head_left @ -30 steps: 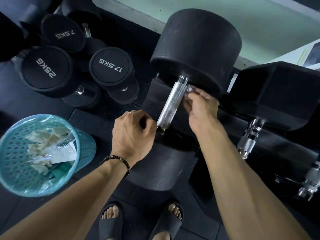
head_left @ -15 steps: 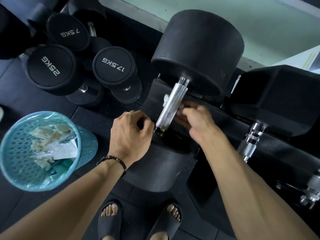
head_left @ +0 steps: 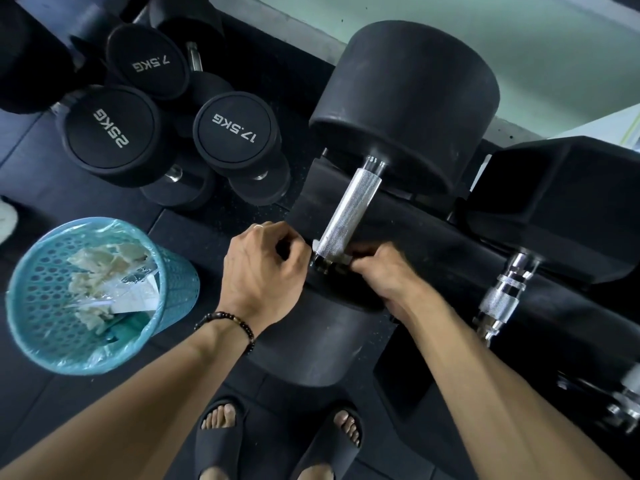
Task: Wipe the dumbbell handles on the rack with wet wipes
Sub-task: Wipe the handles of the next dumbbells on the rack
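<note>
A big black round dumbbell lies on the black rack [head_left: 433,244], its knurled silver handle [head_left: 349,209] running from upper right to lower left. At the handle's near end a white wet wipe [head_left: 317,244] peeks out beside the metal; most of it is hidden. My left hand [head_left: 265,275], fingers curled, pinches the wipe on the left of the handle. My right hand [head_left: 377,271] grips the wipe's other side under the handle's near end, fingertips hidden.
A teal mesh bin [head_left: 52,306] lined with plastic holds used wipes at the left on the floor. Dumbbells marked 7.5KG [head_left: 149,62], 25KG [head_left: 110,133] and 17.5KG [head_left: 235,131] stand behind it. A hex dumbbell [head_left: 561,202] with a chrome handle [head_left: 502,296] sits at the right. My sandalled feet are below.
My right hand has slid down the handle from its far end to the near end, drawing the wipe along. The left hand stayed by the handle's near end.
</note>
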`<state>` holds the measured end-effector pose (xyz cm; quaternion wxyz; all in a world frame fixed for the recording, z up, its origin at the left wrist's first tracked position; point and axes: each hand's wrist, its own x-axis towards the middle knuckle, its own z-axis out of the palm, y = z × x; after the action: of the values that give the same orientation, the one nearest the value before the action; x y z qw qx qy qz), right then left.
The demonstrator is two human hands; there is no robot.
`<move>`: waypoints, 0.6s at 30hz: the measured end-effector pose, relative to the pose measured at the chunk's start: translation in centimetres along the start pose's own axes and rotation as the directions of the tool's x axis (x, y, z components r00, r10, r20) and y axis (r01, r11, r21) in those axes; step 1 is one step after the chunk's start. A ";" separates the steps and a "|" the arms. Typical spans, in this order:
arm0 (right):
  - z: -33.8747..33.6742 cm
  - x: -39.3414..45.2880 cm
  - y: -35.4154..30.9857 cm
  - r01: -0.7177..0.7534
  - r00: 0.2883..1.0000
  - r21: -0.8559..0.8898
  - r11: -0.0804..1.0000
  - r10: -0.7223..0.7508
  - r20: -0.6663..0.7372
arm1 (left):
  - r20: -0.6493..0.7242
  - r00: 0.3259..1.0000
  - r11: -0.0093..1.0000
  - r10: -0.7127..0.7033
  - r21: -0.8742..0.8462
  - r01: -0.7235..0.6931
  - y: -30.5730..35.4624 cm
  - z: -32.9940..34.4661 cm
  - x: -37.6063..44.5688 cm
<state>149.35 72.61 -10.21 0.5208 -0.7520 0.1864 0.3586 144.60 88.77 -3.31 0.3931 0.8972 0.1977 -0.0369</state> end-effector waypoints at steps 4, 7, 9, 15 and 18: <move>-0.5 1.3 -1.4 -0.020 0.999 0.049 0.999 0.021 -0.024 | 0.002 1.000 1.000 -0.005 0.000 0.005 0.0 0.0 0.0; -1.3 3.4 -3.7 -0.011 0.980 0.540 0.842 0.117 -0.162 | 0.007 1.000 1.000 -0.007 -0.004 0.007 0.0 0.0 0.0; -2.0 3.8 -5.0 0.042 0.964 0.779 0.626 0.180 -0.197 | 0.015 1.000 1.000 -0.006 -0.012 0.006 -0.1 0.1 0.1; -0.6 0.2 -2.3 -0.013 0.997 0.521 0.853 0.048 -0.053 | 0.029 1.000 1.000 0.008 -0.015 -0.008 -0.2 -0.1 0.1; -1.8 -1.4 -1.2 0.029 0.997 0.410 0.911 0.005 -0.083 | 0.049 0.998 0.999 0.035 -0.003 -0.035 -0.4 -0.1 0.2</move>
<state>149.83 71.36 -8.03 0.6614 -0.6408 0.2742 0.2771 144.62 89.14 -3.58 0.3991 0.8991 0.1725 -0.0517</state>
